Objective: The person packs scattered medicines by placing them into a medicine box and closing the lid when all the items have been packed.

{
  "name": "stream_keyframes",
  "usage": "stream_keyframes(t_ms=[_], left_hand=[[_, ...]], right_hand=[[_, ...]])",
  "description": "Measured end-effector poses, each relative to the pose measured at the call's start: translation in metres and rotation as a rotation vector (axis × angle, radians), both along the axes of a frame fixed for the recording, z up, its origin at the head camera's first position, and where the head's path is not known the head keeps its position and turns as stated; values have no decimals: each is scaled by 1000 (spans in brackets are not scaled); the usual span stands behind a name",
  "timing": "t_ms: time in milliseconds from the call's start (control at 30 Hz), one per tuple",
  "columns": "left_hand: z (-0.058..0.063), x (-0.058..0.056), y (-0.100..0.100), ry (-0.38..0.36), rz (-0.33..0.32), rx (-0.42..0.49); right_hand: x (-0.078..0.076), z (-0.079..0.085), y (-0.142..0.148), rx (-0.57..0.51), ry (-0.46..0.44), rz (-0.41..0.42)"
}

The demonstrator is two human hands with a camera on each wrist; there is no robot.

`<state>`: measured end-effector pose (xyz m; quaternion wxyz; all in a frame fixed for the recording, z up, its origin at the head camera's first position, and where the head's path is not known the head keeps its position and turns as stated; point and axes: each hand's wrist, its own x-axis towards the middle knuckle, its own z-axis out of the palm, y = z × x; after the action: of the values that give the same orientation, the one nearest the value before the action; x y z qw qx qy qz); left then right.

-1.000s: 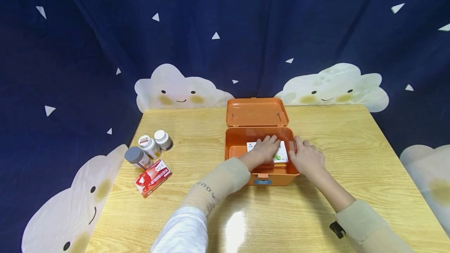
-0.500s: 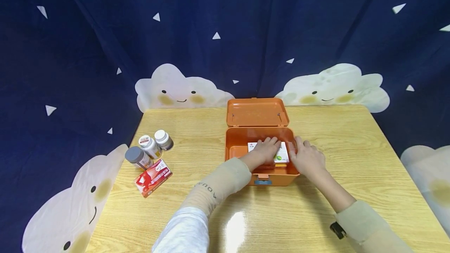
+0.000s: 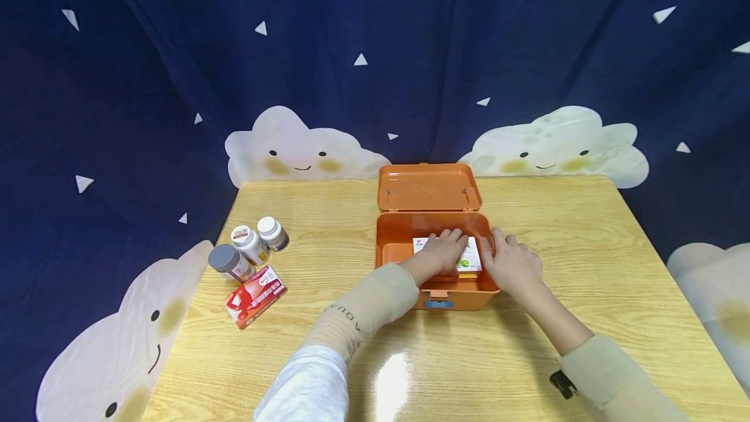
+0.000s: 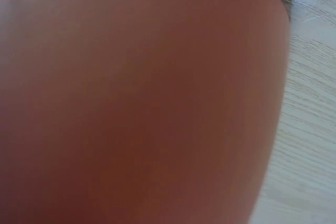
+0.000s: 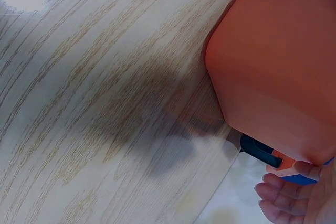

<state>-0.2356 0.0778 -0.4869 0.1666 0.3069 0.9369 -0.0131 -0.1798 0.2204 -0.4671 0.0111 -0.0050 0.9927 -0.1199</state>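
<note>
An orange storage box (image 3: pixel 383 233) stands on the table with its lid (image 3: pixel 428 189) tipped back. My left hand (image 3: pixel 439 256) reaches inside over a white medicine box (image 3: pixel 471 259), fingertips along its far edge; its thumb is mostly hidden. Something yellow (image 3: pixel 467 275) shows just beneath that carton. My right hand (image 3: pixel 515 266) grips the storage box's right wall, thumb at the inner side and the other fingers outside. In the right wrist view, that hand's fingers (image 5: pixel 286 195) lie beside the orange wall (image 5: pixel 278 66). Only the orange outer wall (image 4: pixel 142 103) fills most of the left wrist view.
On the left of the wooden table (image 3: pixel 328 233) stand a grey-capped bottle (image 3: pixel 231 262) and two white-capped bottles, one in the middle (image 3: pixel 250 245) and one farther back (image 3: pixel 273 233). A red medicine box (image 3: pixel 255 297) lies before them. A dark blue curtain (image 3: pixel 375 70) hangs behind.
Almost nothing differs. The white medicine box has shifted very slightly to the right under my left hand; my right hand stays at the storage box's wall.
</note>
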Motion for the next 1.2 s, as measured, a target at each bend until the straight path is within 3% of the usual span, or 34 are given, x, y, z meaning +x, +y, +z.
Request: stream_keyframes(t_ms=[533, 900, 1200], left_hand=[[6, 1, -4, -57, -20, -41], [23, 1, -17, -100, -69, 38], [30, 4, -34, -10, -122, 69]], right_hand=[[-1, -1, 0, -1, 1, 4], [-1, 0, 0, 8, 3, 11], [0, 1, 0, 9, -16, 11]])
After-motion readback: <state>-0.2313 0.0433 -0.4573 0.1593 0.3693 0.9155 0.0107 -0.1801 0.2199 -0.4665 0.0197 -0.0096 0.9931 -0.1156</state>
